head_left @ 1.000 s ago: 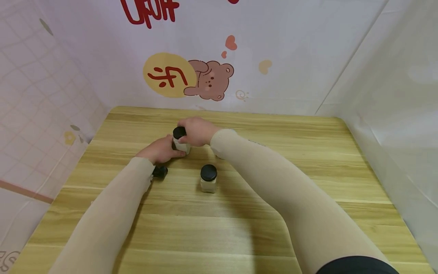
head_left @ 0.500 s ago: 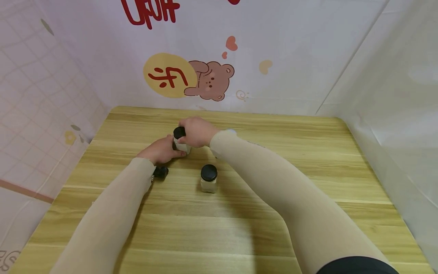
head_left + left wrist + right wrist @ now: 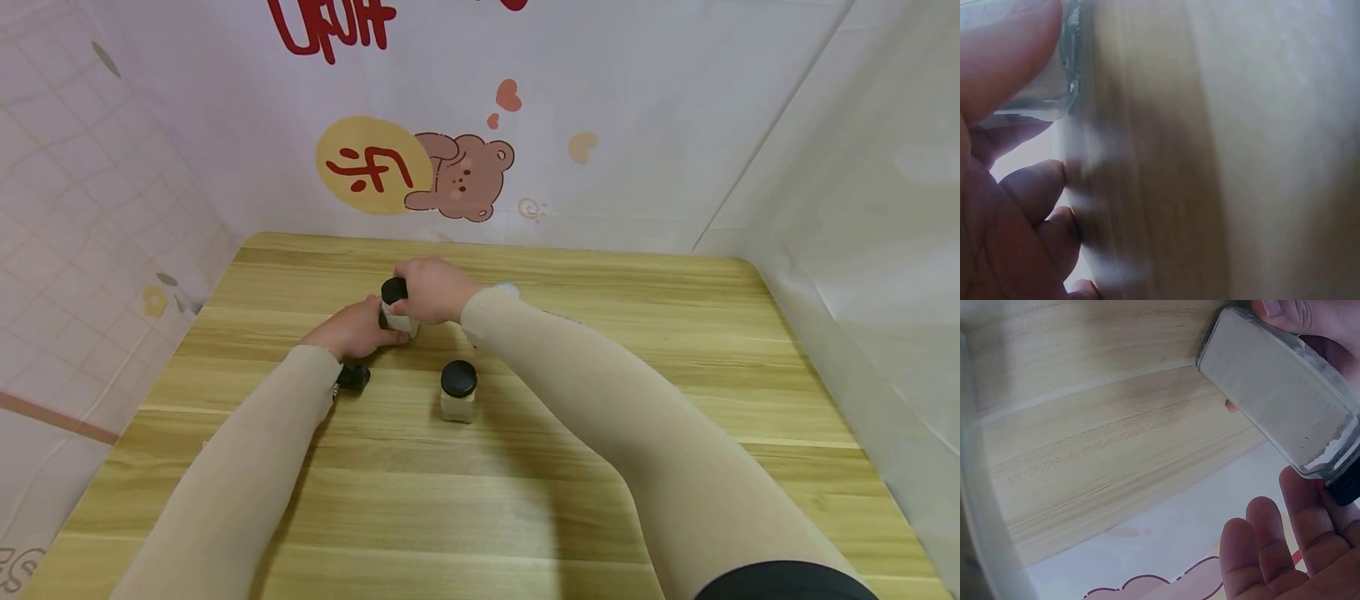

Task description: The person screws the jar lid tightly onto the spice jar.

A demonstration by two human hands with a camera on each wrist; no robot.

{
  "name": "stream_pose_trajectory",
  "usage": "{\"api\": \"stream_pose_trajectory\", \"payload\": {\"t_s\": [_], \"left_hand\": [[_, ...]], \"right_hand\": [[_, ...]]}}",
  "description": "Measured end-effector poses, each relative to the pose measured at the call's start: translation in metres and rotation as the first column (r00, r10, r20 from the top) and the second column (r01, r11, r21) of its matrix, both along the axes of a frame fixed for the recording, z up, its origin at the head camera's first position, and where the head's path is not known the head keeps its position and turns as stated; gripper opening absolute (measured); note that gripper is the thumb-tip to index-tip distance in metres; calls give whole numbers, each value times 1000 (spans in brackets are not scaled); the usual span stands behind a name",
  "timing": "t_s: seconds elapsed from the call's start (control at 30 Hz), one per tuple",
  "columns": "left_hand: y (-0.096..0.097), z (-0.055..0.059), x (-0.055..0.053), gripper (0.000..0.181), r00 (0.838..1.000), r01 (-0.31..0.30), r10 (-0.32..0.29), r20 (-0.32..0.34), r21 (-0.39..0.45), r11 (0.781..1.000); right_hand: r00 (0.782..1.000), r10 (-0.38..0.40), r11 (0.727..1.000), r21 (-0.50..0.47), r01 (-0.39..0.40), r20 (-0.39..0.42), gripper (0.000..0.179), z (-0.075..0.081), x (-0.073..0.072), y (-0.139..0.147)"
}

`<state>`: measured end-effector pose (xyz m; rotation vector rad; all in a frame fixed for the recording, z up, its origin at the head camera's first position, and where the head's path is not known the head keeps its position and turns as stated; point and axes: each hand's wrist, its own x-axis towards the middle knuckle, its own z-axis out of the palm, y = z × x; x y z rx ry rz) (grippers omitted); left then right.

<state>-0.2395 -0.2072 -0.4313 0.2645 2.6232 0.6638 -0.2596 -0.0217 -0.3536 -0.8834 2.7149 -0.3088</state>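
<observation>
A glass jar [image 3: 400, 320] of pale powder stands toward the table's back left, slightly tilted in the head view. Low on its body, my left hand [image 3: 351, 330] holds it between thumb and fingers. My right hand [image 3: 433, 290] grips the black lid [image 3: 393, 290] from above. The right wrist view shows the powder inside the jar [image 3: 1279, 394], plus the lid's dark edge [image 3: 1344, 482] beside my fingers. In the left wrist view my thumb [image 3: 1007, 59] presses the glass. Closer to me, a second black-lidded jar [image 3: 458, 393] stands upright, touched by neither hand.
A pale bluish thing [image 3: 507, 289] shows just behind my right forearm, mostly hidden. A dark-marked edge [image 3: 561, 317] also peeks out past that sleeve. A black device [image 3: 352, 378] sits at my left wrist. White printed sheets [image 3: 637, 125] border the wooden table [image 3: 450, 500].
Both hands keep their hold on the jar and its lid, almost still. My right forearm has shifted very slightly, baring more of the pale bluish thing behind it.
</observation>
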Motion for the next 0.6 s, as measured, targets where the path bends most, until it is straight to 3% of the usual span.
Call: {"api": "stream_pose_trajectory", "payload": {"t_s": [0.6], "left_hand": [[-1,-1,0,77,1000,-1,1,-3,1,1000]], "right_hand": [[1000,-1,1000,-6,1,-10,43,-1,0,0]]}}
